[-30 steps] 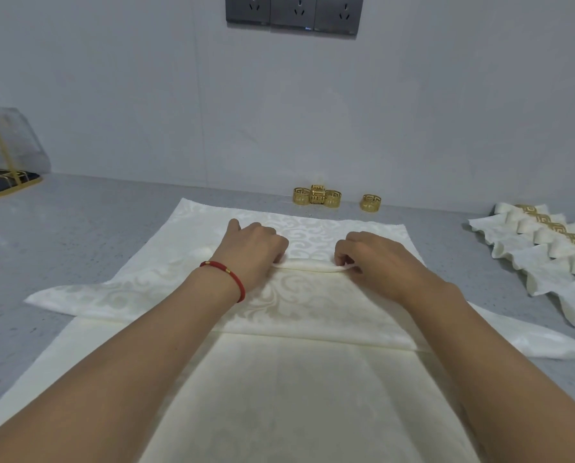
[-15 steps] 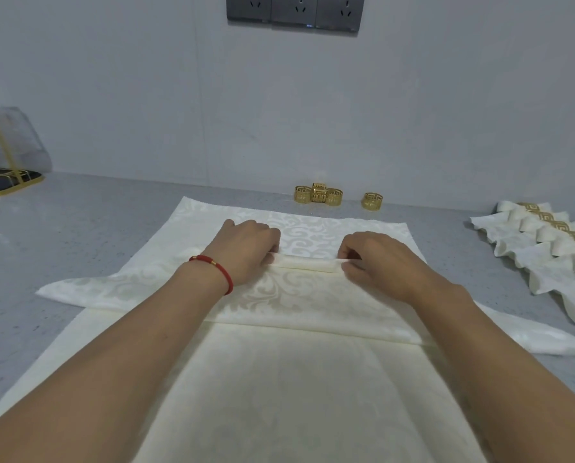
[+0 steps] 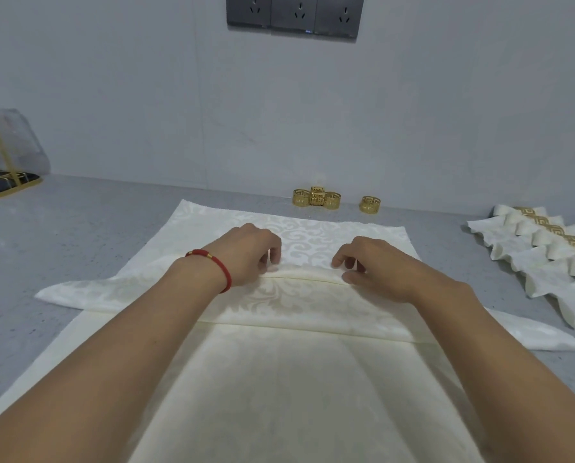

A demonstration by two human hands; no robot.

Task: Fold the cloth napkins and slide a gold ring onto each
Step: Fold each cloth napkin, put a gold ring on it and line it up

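A cream damask napkin (image 3: 299, 379) lies spread on the grey counter, with a pleated fold (image 3: 306, 279) across its middle. My left hand (image 3: 246, 252), with a red bracelet at the wrist, and my right hand (image 3: 376, 265) sit side by side on that fold, fingers curled, pinching the cloth at its ridge. Against the wall stands a cluster of three gold rings (image 3: 316, 198), and a single gold ring (image 3: 369, 204) stands a little to their right. Neither hand touches a ring.
Several folded napkins with gold rings on them (image 3: 553, 255) lie in a row at the right edge. A gold-framed stand with clear plastic (image 3: 5, 162) sits at the far left. The grey counter (image 3: 62, 235) ends at the wall, which carries sockets (image 3: 294, 15).
The raised roll of cloth held between my hands now lies flatter as a crease. Both hands have shifted slightly and their fingers have loosened over the fold.
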